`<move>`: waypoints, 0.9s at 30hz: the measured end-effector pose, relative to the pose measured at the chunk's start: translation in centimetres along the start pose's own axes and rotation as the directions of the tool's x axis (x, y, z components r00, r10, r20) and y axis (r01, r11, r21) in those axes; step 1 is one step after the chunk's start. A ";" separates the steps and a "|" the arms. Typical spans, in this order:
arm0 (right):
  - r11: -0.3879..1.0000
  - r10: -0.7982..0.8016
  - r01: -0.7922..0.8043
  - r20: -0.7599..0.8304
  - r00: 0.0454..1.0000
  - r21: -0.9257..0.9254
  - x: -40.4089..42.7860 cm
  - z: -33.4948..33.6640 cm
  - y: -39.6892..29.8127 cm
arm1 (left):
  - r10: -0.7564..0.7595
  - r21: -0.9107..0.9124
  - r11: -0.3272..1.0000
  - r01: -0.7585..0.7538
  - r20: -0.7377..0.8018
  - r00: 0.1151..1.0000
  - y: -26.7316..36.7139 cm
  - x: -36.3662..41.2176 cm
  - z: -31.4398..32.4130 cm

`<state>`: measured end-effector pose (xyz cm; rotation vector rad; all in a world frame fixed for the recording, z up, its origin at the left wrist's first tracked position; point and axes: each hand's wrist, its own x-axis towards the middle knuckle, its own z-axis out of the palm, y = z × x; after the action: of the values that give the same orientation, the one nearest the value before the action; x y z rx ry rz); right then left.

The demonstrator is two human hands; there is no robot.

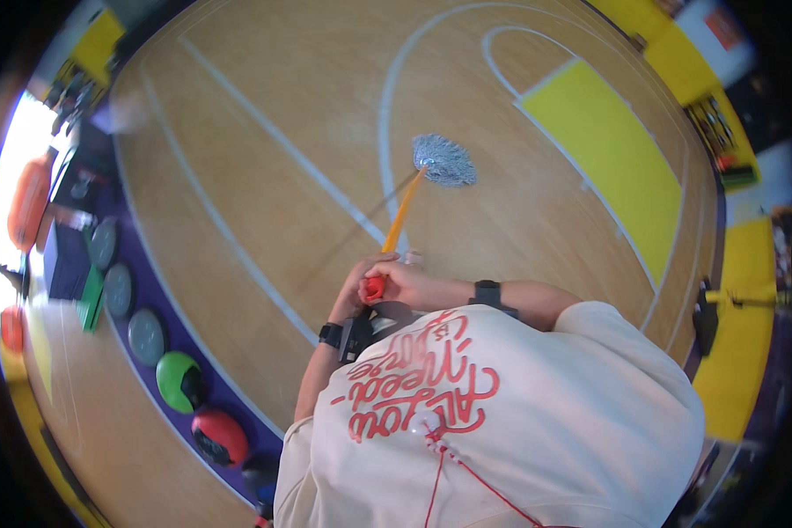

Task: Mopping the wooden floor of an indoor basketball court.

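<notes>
A string mop with a grey-blue yarn head (pixel 445 160) rests on the wooden court floor in front of me. Its yellow-orange handle (pixel 404 212) slants back towards my body and ends in a red cap (pixel 373 288). My left hand (pixel 355 280) is wrapped round the handle near that cap, partly hidden by the other hand. From the right, my right hand (pixel 399 280) grips the same end, touching my left. Each wrist bears a black band, the left one with a dark device.
White lines and a yellow painted area (pixel 607 165) mark the court floor. Along the left edge stands a row of rounded objects, including a green one (pixel 178 381) and a red one (pixel 219 437). An orange punching bag (pixel 30 203) and yellow wall panels (pixel 732 369) are farther out.
</notes>
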<state>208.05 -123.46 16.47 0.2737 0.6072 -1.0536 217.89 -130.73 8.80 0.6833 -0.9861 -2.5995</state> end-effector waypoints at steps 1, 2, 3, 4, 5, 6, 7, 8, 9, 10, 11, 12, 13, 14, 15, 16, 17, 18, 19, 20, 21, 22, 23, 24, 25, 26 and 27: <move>0.999 0.039 -0.039 -0.030 0.999 0.008 0.5 -0.1 0.5 | 0.158 0.113 0.981 -0.159 0.018 0.987 -0.1 -1.1 -0.1; 0.996 0.085 -0.085 -0.015 0.996 -0.021 0.7 0.3 1.2 | 0.304 0.224 0.925 -0.306 0.045 0.952 -0.1 -2.6 0.1; 0.992 0.117 -0.119 -0.048 0.992 -0.052 0.7 0.5 1.6 | 0.175 0.048 0.984 -0.172 -0.064 0.982 0.0 -3.6 0.3; 0.985 0.143 -0.149 -0.080 0.987 -0.083 0.8 1.2 2.1 | 0.208 0.051 0.978 -0.204 -0.105 0.972 0.2 -4.4 -0.1; 0.974 0.189 -0.197 -0.076 0.979 -0.113 0.7 2.1 2.6 | 0.140 -0.023 0.989 -0.145 -0.152 0.978 0.0 -5.2 -0.6; 0.943 0.249 -0.263 -0.090 0.964 -0.204 0.8 3.0 3.0 | 0.071 -0.104 0.990 -0.092 -0.190 0.979 -0.3 -6.1 -1.1; 0.905 0.295 -0.315 -0.111 0.949 -0.285 0.8 3.4 3.3 | 0.157 -0.012 0.986 -0.164 -0.244 0.957 0.0 -7.2 -0.4; 0.883 0.329 -0.350 -0.118 0.937 -0.313 1.1 3.5 3.6 | 0.184 -0.023 0.980 -0.198 -0.279 0.942 0.5 -8.2 0.2; 0.851 0.352 -0.376 -0.134 0.926 -0.367 1.6 3.5 4.0 | 0.062 -0.177 0.975 -0.135 -0.367 0.928 0.9 -9.0 0.6; 0.813 0.376 -0.402 -0.147 0.915 -0.421 2.1 3.5 4.4 | -0.066 -0.335 0.938 -0.090 -0.428 0.901 1.0 -9.8 0.7; 0.769 0.406 -0.402 -0.106 0.908 -0.498 3.0 3.4 5.1 | -0.087 -0.400 0.910 -0.111 -0.447 0.890 0.5 -10.6 0.3; 0.738 0.442 -0.433 -0.114 0.890 -0.518 3.5 3.1 5.7 | -0.070 -0.410 0.899 -0.153 -0.478 0.875 -0.2 -11.4 0.1; 0.712 0.470 -0.468 -0.140 0.872 -0.524 4.0 2.9 6.0 | -0.050 -0.440 0.874 -0.204 -0.500 0.865 -0.5 -12.1 -0.1; 0.681 0.499 -0.505 -0.168 0.850 -0.531 4.2 3.9 7.0 | -0.029 -0.468 0.845 -0.260 -0.525 0.851 -0.9 -12.8 -0.4; 0.690 0.442 -0.502 -0.245 0.863 -0.521 4.0 4.7 7.9 | -0.049 -0.510 0.803 -0.308 -0.572 0.819 -1.2 -13.2 -0.6; 0.671 0.459 -0.516 -0.248 0.853 -0.532 4.4 4.6 8.1 | -0.040 -0.509 0.794 -0.332 -0.589 0.807 -1.2 -13.6 -0.4; 0.658 0.507 -0.547 -0.233 0.830 -0.517 4.6 4.1 8.0 | -0.012 -0.526 0.769 -0.365 -0.582 0.813 -1.2 -14.2 0.0; 0.645 0.552 -0.577 -0.218 0.805 -0.501 4.9 3.6 7.8 | 0.016 -0.541 0.743 -0.394 -0.575 0.818 -1.4 -14.5 0.3; 0.634 0.570 -0.604 -0.237 0.787 -0.483 4.8 3.7 7.9 | 0.004 -0.578 0.688 -0.439 -0.602 0.799 -1.8 -14.4 0.2; 0.606 0.588 -0.622 -0.248 0.770 -0.495 4.7 3.7 7.8 | 0.013 -0.577 0.670 -0.468 -0.621 0.784 -2.5 -14.2 0.1; 0.570 0.606 -0.629 -0.248 0.756 -0.528 4.5 3.8 7.6 | 0.013 -0.617 0.600 -0.509 -0.629 0.777 -3.1 -14.0 0.0; 0.550 0.621 -0.630 -0.236 0.748 -0.549 4.4 3.5 8.1 | 0.003 -0.651 0.540 -0.533 -0.632 0.775 -3.8 -14.6 -0.2; 0.527 0.606 -0.632 -0.269 0.748 -0.569 4.5 3.1 8.0 | -0.050 -0.663 0.488 -0.568 -0.670 0.740 -3.2 -15.0 0.9; 0.509 0.616 -0.641 -0.277 0.738 -0.575 4.6 2.8 7.8 | -0.047 -0.660 0.474 -0.583 -0.680 0.732 -2.8 -15.3 1.5; 0.491 0.611 -0.647 -0.299 0.733 -0.582 4.2 2.8 7.8 | -0.145 -0.685 0.410 -0.602 -0.701 0.699 -2.7 -15.5 2.2; 0.475 0.606 -0.653 -0.319 0.729 -0.589 4.0 2.8 7.8 | -0.244 -0.703 0.344 -0.622 -0.707 0.664 -2.8 -15.5 2.7; 0.469 0.603 -0.663 -0.337 0.723 -0.583 4.2 2.1 7.6 | -0.218 -0.710 0.318 -0.629 -0.700 0.680 -4.4 -14.8 1.6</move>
<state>216.88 -123.92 15.16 -0.1153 0.8387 -0.0301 229.25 -120.53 11.74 0.9207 0.6839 -1.7808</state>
